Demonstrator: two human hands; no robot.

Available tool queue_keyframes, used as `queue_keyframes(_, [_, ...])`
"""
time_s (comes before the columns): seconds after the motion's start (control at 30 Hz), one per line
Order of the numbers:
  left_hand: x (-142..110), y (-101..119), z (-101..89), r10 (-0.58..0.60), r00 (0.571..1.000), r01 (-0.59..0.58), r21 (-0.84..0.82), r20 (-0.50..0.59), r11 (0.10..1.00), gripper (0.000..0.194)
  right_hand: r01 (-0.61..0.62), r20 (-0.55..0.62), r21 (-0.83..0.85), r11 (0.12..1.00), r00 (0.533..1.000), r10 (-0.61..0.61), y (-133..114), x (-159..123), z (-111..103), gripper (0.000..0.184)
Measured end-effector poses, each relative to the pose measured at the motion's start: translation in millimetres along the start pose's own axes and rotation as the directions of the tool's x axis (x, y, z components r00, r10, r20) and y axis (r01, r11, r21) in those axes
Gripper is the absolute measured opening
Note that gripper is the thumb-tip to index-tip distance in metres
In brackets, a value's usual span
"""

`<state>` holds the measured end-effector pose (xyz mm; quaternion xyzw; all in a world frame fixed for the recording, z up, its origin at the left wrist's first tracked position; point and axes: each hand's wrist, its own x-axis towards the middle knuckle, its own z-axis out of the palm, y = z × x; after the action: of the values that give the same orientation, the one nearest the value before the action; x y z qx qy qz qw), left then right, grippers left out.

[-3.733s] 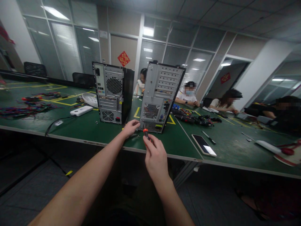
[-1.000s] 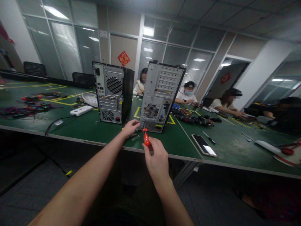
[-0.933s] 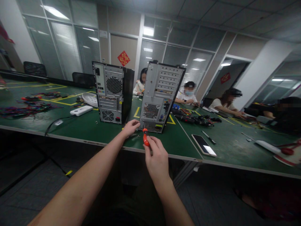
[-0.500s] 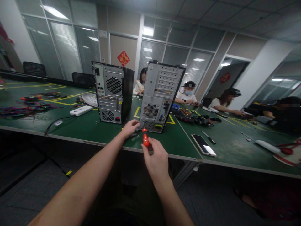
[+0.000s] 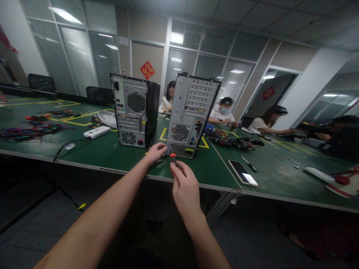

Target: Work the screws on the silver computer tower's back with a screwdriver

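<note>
A screwdriver [image 5: 173, 157] with a red and black handle is gripped in my right hand [image 5: 186, 183]. Its thin shaft points up at the lower left of a grey computer case [image 5: 182, 108], which stands upright with its rear panel facing me. My left hand [image 5: 157, 152] is at that case's lower left edge, close to the shaft. Its fingers are drawn together, and whatever is between them is too small to make out. A few small screws [image 5: 165, 162] lie on the green table just below the case. To the left stands a second computer case [image 5: 130, 112].
A phone [image 5: 242, 173] and a pen [image 5: 249, 163] lie to the right. Black cables [image 5: 238, 143] lie behind them. A white power strip [image 5: 97, 132], a white dish [image 5: 108, 118] and coloured wires [image 5: 30, 130] are on the left. Several people sit across the table.
My right hand has moved up the screwdriver handle and its fingers have closed around it, covering more of the red end. My left hand and both cases have stayed in place.
</note>
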<state>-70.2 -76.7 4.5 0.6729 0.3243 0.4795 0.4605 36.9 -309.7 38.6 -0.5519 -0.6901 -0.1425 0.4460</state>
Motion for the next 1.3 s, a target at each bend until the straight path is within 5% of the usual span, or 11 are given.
queue_keyframes(0.3, [-0.5,0.4,0.3,0.017,1.000,-0.017,-0.011,-0.002,1.000,0.035,-0.093,-0.060,0.117,0.989,0.993,0.101,0.0,0.8,3.0,0.016])
queue_keyframes(0.7, [-0.2,1.1,-0.5,0.006,1.000,-0.006,0.002,-0.004,1.000,0.036,-0.006,-0.007,0.013,1.000,1.000,0.006,0.6,0.9,1.0,0.042])
queue_keyframes(1.03, [-2.0,2.2,-0.5,0.017,1.000,-0.017,0.014,-0.003,1.000,0.032,-0.105,-0.056,0.115,0.988,0.992,0.112,1.1,1.5,4.0,0.018])
queue_keyframes(1.3, [-0.6,0.0,0.0,0.019,1.000,-0.019,0.011,-0.003,1.000,0.035,-0.061,-0.030,0.037,0.997,0.998,0.062,0.5,1.3,-0.3,0.032])
